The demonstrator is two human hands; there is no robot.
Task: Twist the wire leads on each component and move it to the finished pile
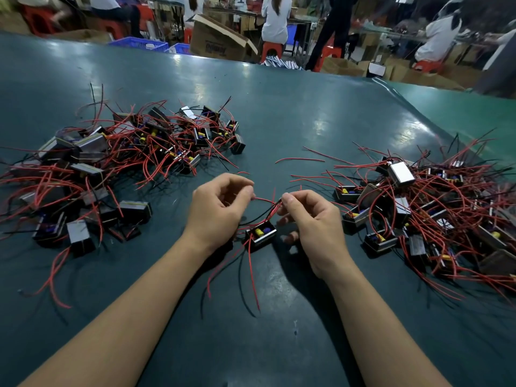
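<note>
My left hand (pixel 220 203) and right hand (pixel 307 219) each pinch thin, floppy red leads (pixel 264 201); the light component (pixel 261 233) dangles below.

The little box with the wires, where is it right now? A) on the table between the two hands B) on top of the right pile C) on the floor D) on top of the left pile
A: the little box sits on the green table between the left hand and the right hand, which pinch its red wires.
</note>
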